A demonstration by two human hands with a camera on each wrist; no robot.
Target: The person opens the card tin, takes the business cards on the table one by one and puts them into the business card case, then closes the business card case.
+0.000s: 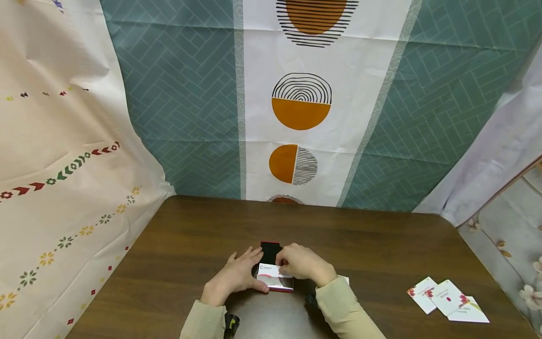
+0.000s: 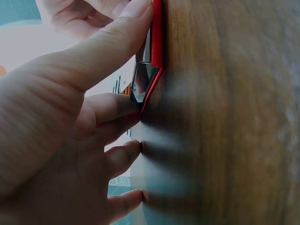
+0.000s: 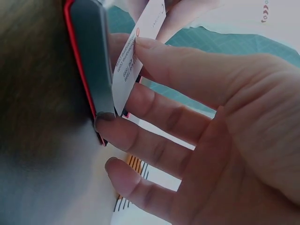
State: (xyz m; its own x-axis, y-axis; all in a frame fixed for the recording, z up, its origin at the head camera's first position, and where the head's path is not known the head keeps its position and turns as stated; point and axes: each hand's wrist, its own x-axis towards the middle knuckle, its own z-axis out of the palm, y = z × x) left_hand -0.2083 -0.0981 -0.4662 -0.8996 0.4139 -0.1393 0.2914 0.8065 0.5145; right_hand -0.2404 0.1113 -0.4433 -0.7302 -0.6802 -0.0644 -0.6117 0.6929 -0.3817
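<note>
An open card case (image 1: 271, 254), black inside with red edges, lies on the table with its lid turned back. My right hand (image 1: 302, 263) pinches a white business card (image 3: 126, 70) between thumb and fingers, tilted over the case, with small printed text. In the head view the card (image 1: 268, 272) shows a logo and a red wave. At the case's left side is my left hand (image 1: 237, 275), thumb on its near edge and index finger by the hinge. The remaining left fingers are spread, their tips touching the table.
On the right of the brown wooden table (image 1: 364, 245) several white cards (image 1: 449, 297) with red floral print overlap in a fan. Another white card (image 1: 344, 279) shows partly behind the right forearm. Patterned cloths (image 1: 186, 117) hang around the table's back and sides.
</note>
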